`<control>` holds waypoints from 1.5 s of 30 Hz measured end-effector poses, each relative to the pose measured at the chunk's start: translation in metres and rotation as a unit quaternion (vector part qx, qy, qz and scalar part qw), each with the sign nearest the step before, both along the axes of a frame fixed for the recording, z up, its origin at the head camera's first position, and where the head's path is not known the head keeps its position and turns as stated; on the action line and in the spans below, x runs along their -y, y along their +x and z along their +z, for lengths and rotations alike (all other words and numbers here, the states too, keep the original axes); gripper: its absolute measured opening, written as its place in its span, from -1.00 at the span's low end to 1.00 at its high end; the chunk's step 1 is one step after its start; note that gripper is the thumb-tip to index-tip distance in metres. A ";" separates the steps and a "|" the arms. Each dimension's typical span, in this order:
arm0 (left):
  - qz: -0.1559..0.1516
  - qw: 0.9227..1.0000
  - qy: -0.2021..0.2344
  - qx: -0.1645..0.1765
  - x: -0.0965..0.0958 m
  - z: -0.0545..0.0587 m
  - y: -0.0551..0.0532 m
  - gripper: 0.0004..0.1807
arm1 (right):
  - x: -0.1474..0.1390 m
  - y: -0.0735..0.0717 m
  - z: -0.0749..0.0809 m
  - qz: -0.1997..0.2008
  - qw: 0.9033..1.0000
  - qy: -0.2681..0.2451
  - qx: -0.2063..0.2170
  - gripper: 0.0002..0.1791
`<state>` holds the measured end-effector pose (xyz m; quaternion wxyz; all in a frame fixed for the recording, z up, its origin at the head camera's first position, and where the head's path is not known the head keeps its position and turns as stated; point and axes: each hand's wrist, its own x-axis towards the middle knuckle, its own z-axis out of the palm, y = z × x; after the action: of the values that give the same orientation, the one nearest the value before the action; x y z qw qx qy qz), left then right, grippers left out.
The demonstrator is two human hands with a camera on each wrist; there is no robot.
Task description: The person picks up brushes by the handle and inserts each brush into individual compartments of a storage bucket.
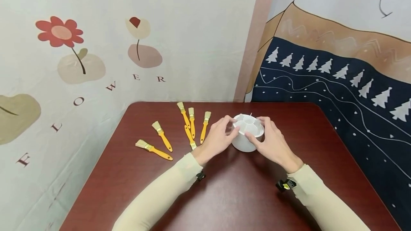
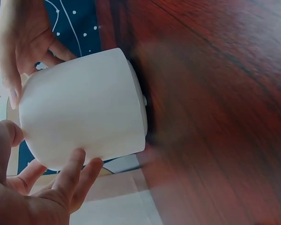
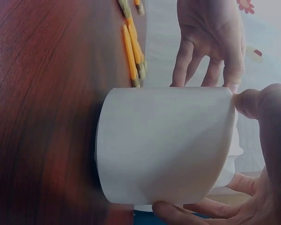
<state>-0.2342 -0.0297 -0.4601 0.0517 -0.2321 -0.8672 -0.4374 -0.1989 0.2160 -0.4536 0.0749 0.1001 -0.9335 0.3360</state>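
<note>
A round white tub [image 1: 244,144] stands upright towards the back of the table, its top split into rounded compartments. My left hand [image 1: 218,134] grips the tub from the left, with the thumb at the near rim and the fingers round the side. From the right, my right hand [image 1: 274,143] holds it in much the same way. Smooth, plain walls of the tub [image 2: 84,108] fill the middle of the left wrist view. In the right wrist view, a white piece [image 3: 229,166] shows beyond the tub's rim; what it is I cannot tell.
Several flat paintbrushes with yellow handles lie left of the tub, among them one brush [image 1: 154,150] at the far left and one [image 1: 205,127] nearer the hands. The dark red table [image 1: 224,202] meets a printed cloth wall [image 1: 205,45] behind.
</note>
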 end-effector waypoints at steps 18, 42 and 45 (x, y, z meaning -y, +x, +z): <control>-0.006 1.000 -0.006 0.019 0.028 0.003 0.006 -0.69 | 0.011 0.010 -0.001 0.049 0.999 0.010 0.011 -0.07; -0.008 0.999 -0.014 0.029 0.046 0.009 -0.005 -0.63 | 0.017 -0.003 0.001 0.054 0.998 0.013 0.014 0.11; -0.007 0.999 -0.010 0.029 0.046 0.008 -0.006 -0.62 | 0.016 -0.012 0.001 0.075 0.997 -0.004 0.028 0.16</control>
<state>-0.2399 -0.0755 -0.4519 0.0207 -0.2255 -0.8713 -0.4354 -0.2113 0.1996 -0.4523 0.0238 0.1607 -0.9237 0.3469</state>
